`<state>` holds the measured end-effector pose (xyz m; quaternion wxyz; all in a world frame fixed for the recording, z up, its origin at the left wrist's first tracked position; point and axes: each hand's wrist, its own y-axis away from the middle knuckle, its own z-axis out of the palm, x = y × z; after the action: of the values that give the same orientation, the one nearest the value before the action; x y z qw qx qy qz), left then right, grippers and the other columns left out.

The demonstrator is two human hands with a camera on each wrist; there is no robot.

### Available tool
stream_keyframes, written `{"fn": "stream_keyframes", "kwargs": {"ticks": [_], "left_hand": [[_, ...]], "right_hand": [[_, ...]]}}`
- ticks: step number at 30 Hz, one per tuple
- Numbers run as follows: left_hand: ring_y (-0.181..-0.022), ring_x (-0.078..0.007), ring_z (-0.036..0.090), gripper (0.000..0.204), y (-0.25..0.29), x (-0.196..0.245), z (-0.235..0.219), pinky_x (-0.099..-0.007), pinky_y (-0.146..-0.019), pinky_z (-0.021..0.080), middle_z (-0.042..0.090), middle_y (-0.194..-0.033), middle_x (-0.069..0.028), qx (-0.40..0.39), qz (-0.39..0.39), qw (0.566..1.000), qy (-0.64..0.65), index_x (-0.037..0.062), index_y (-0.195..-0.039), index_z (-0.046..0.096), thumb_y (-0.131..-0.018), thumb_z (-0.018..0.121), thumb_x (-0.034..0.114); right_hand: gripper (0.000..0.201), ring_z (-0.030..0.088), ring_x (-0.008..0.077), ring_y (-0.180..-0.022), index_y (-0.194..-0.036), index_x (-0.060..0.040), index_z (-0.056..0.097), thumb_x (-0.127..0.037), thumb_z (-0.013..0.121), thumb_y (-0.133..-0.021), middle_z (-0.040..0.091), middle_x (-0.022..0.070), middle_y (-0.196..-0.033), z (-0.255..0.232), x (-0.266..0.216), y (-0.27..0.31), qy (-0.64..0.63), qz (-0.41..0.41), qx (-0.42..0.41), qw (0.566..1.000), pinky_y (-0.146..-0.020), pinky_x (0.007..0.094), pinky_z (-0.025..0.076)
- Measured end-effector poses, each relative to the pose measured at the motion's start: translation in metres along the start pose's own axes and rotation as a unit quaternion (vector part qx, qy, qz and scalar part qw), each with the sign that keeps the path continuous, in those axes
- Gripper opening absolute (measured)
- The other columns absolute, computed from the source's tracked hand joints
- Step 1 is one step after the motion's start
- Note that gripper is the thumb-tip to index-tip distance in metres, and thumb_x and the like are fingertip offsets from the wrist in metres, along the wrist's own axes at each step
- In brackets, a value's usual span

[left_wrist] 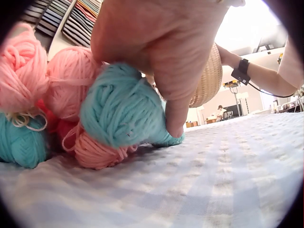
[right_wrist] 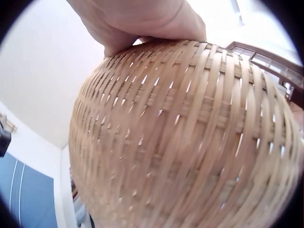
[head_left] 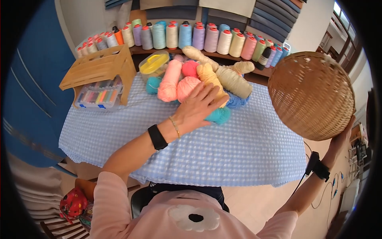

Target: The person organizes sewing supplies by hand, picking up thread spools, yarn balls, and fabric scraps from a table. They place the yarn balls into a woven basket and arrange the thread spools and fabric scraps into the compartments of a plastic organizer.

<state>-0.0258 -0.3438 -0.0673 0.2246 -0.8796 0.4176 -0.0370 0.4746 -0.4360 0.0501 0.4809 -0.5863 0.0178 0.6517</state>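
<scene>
Yarn skeins (head_left: 187, 86) in pink, yellow and beige lie heaped at the upper centre of the head view on a gingham tablecloth (head_left: 223, 151), the left hand (head_left: 195, 108) resting on them, fingers extended, the right hand (head_left: 339, 143) gripping a woven basket (head_left: 312, 95) at upper right.

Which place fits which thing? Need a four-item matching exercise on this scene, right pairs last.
Things:
1. round tan woven basket
2. flat clear plastic case
3. multicoloured cone-shaped thread spools
4. soft multicoloured yarn balls and skeins

Places:
A. under the person's left hand
B. partly beneath the light-brown wooden stand
C. held up by the right hand
D. lined up behind the yarn

Pairs: 1-C, 2-B, 3-D, 4-A
</scene>
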Motion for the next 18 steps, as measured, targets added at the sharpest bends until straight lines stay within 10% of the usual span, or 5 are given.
{"fn": "stream_keyframes", "kwargs": {"ticks": [3,8,18], "left_hand": [[-0.143,-0.0319,0.034,0.101,0.001,-0.001,0.004,-0.0493,-0.122,0.019,0.04,-0.151,-0.0137,-0.004,0.002,1.0,-0.005,0.0223,-0.153,0.035,-0.067,0.086,0.035],[-0.143,-0.0319,0.034,0.101,0.001,0.001,0.006,-0.0509,-0.122,0.019,0.039,-0.151,-0.0139,-0.001,-0.005,1.0,-0.029,0.0234,-0.154,0.034,-0.067,0.086,0.035],[-0.144,-0.0314,0.032,0.1,0.007,-0.003,0.004,-0.0508,-0.121,0.02,0.038,-0.152,-0.0133,0.005,-0.002,1.0,0.0,0.0226,-0.153,0.035,-0.067,0.086,0.036]], "right_hand": [[0.042,0.058,0.01,-0.09,-0.109,0.0004,0.065,-0.038,0.049,-0.106,0.066,0.0018,-0.099,0.004,-0.007,0.029,0.237,-0.194,-0.029,0.951,-0.082,0.0238,0.046],[0.017,0.037,0.0043,-0.072,-0.084,-0.0046,0.052,-0.011,0.063,-0.095,0.043,-0.0066,-0.077,0.024,0.018,0.078,0.322,-0.211,-0.061,0.921,-0.063,0.0208,0.032],[0.051,0.043,0.0338,-0.073,-0.083,-0.0017,0.044,-0.037,0.08,-0.075,0.038,0.013,-0.077,0.027,0.049,0.114,0.463,-0.382,-0.179,0.779,-0.065,0.0431,0.037]]}}
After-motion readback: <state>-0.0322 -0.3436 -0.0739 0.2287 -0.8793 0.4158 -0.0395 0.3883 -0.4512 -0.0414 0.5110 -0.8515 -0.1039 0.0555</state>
